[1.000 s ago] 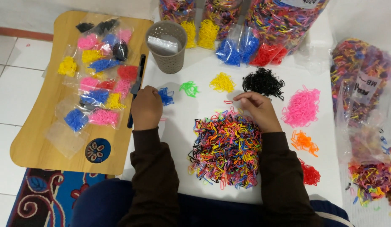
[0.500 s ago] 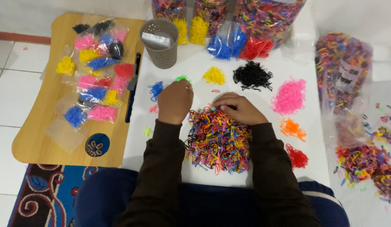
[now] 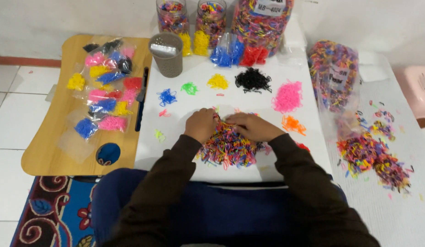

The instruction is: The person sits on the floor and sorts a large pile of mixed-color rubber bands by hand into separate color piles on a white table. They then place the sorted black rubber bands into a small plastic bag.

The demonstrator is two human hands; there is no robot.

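Both hands rest on a heap of small mixed-colour rubber bands [image 3: 228, 146] near the front edge of the white surface [image 3: 267, 176]: the left hand [image 3: 201, 124] curled, fingers together on the heap's left side, the right hand [image 3: 252, 126] flat, fingers together across its top. Beyond them lie sorted piles: blue bands [image 3: 167, 97], green bands [image 3: 189, 88], yellow bands [image 3: 218, 82], black bands [image 3: 252, 80] and pink bands [image 3: 288, 96]. A grey perforated cup [image 3: 166, 54] stands at the back left corner.

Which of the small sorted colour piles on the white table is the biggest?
The pink pile at the right, beside the black pile; it spreads wider than the blue, green, yellow and orange ones.
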